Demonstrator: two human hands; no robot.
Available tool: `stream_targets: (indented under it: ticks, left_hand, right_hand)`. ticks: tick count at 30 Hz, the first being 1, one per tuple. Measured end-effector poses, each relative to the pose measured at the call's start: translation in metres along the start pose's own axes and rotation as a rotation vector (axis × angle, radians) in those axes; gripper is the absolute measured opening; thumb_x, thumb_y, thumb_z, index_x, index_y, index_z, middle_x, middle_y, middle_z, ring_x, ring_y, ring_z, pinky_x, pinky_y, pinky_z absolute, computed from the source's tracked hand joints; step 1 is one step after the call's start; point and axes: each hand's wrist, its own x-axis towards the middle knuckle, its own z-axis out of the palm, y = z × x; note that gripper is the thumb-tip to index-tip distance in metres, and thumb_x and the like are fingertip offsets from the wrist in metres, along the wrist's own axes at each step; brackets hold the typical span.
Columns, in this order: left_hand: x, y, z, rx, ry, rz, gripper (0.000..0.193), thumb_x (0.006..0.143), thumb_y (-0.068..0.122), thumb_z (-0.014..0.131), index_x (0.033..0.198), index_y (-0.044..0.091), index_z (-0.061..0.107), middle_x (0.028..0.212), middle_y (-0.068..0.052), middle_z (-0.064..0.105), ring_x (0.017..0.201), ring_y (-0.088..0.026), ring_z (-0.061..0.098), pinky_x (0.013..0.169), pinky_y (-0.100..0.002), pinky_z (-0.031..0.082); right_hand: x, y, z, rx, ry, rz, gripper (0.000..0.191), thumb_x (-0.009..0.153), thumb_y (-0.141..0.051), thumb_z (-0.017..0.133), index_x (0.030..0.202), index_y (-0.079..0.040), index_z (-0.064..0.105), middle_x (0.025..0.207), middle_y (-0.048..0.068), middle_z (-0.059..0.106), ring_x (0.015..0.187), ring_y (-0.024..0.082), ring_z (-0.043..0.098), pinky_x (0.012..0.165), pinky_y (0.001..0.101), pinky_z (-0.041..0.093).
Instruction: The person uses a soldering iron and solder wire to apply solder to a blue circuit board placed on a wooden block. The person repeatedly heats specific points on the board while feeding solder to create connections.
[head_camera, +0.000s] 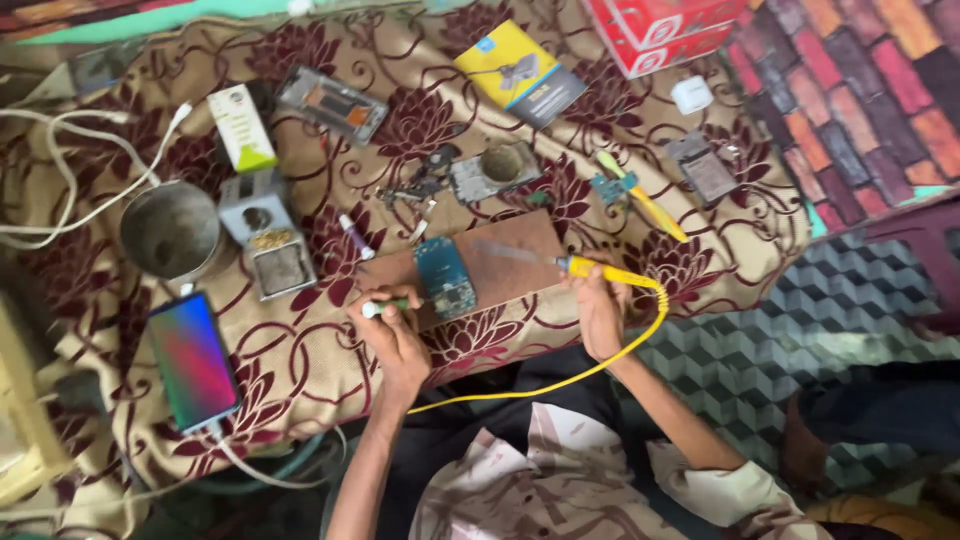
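Observation:
My right hand (601, 308) grips a yellow soldering iron (600, 272) whose thin tip lies over a brown board (505, 262), pointing left. My left hand (392, 335) holds a small green-and-white tool (385, 306) just left of a blue circuit board (444, 277) lying on that brown board. The iron's yellow cord (600, 362) loops back toward my body. Both hands rest near the front edge of the table covered in a floral cloth (330, 370).
A phone with a lit colourful screen (193, 360) lies at front left on a white cable. Behind are a round metal tin (170, 230), a metal stand (265, 235), a white-green box (241, 125), phone parts (332, 103), a yellow-blue package (520, 72) and red boxes (665, 28).

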Motion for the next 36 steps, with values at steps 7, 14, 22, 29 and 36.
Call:
stream_targets:
  ticks: [7,14,22,29,36]
  left_hand:
    - [0.001,-0.001,-0.002,0.022,0.01,0.0,0.026,0.117,0.033,0.036,0.123,0.008,0.034,0.099,-0.01,0.06,0.065,-0.006,0.038,0.056,-0.02,0.031]
    - [0.0,-0.001,-0.004,0.055,0.014,-0.001,0.027,0.116,0.035,0.035,0.123,0.009,0.033,0.098,-0.011,0.06,0.061,-0.006,0.037,0.055,-0.02,0.03]
    - [-0.002,0.003,-0.004,0.05,0.013,-0.009,0.025,0.117,0.034,0.034,0.124,0.009,0.032,0.098,-0.01,0.06,0.062,-0.006,0.038,0.055,-0.02,0.031]
    - [0.0,0.005,-0.004,0.05,0.011,0.004,0.023,0.117,0.032,0.034,0.123,0.009,0.031,0.097,-0.01,0.06,0.062,-0.006,0.037,0.054,-0.02,0.029]
    - [0.002,0.006,-0.004,0.066,-0.005,0.012,0.021,0.118,0.029,0.032,0.123,0.009,0.031,0.098,-0.01,0.059,0.061,-0.006,0.036,0.054,-0.02,0.029]
  right_hand:
    - [-0.017,0.018,-0.014,-0.217,-0.167,-0.102,0.017,0.107,-0.014,0.055,0.113,0.003,0.057,0.116,0.014,0.061,0.087,0.018,0.062,0.082,0.0327,0.052]
    - [-0.012,0.007,-0.001,-0.182,-0.18,-0.109,0.014,0.108,-0.008,0.051,0.114,0.004,0.056,0.126,0.017,0.058,0.093,0.016,0.06,0.082,0.0322,0.055]
    - [-0.017,-0.006,0.01,-0.322,-0.243,-0.118,0.013,0.107,-0.005,0.052,0.114,0.005,0.057,0.129,0.015,0.055,0.087,0.013,0.061,0.078,0.03,0.056]
    - [-0.017,-0.006,0.014,-0.362,-0.231,-0.148,0.012,0.106,-0.006,0.052,0.111,0.004,0.057,0.128,0.014,0.057,0.085,0.011,0.06,0.073,0.0279,0.055]
    - [-0.015,-0.006,0.015,-0.367,-0.217,-0.17,0.012,0.106,-0.006,0.052,0.109,0.004,0.057,0.125,0.014,0.058,0.086,0.009,0.058,0.072,0.0259,0.055]
